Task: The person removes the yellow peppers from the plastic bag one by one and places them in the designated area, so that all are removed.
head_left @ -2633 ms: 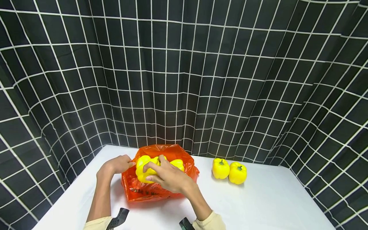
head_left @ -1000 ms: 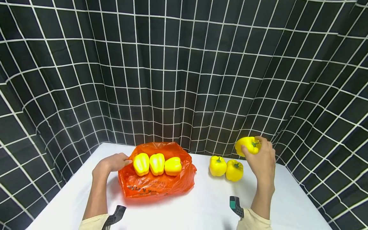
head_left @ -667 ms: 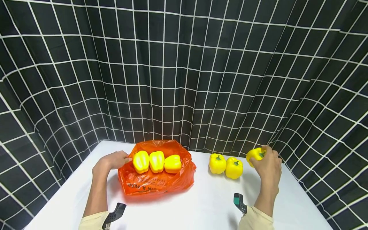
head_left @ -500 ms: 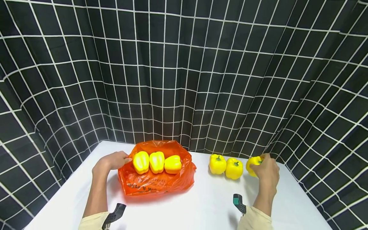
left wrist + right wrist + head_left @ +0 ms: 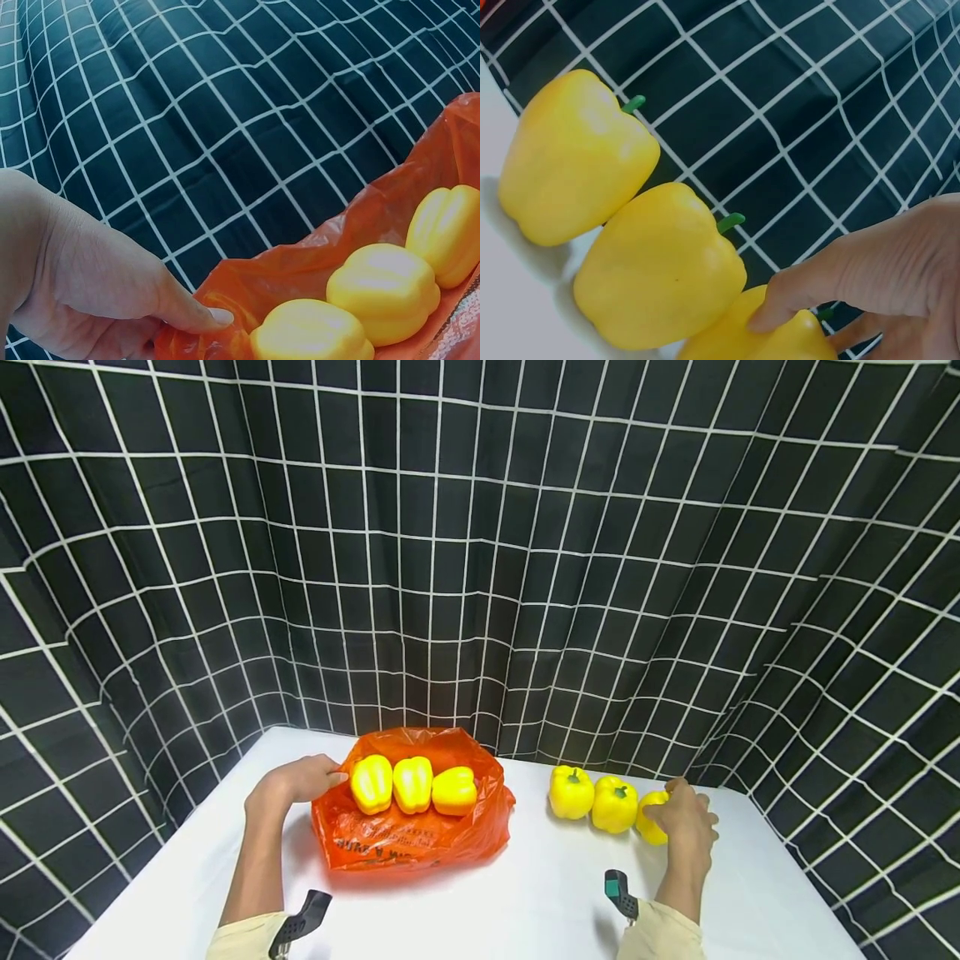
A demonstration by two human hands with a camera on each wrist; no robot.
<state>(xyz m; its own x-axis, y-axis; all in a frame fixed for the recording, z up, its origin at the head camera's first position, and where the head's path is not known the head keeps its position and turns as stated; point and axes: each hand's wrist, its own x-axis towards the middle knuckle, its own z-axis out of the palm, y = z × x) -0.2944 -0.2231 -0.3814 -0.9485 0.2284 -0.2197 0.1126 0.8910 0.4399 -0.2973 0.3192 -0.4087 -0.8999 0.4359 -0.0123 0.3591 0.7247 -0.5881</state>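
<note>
My left hand (image 5: 298, 779) pinches the left edge of an orange-red plastic bag (image 5: 420, 843), thumb on top in the left wrist view. Three yellow bell peppers (image 5: 412, 785) lie side by side in the bag's mouth. Over on the right, my right hand (image 5: 684, 820) grips another yellow bell pepper (image 5: 651, 827), which sits on the table at the end of a row. Its thumb presses the near side in the right wrist view; the other fingers are partly hidden behind. Two more peppers, a middle one (image 5: 660, 270) and a left one (image 5: 577, 157), stand beside it, green stems showing.
A white table (image 5: 555, 902) carries everything. Behind it and along both sides hangs a black curtain (image 5: 480, 568) with a white grid, close to the table's back edge.
My right hand has carried a pepper from the bag to the table on the right, then lowered it and shifted it left against the other two. The left hand stays on the bag.
</note>
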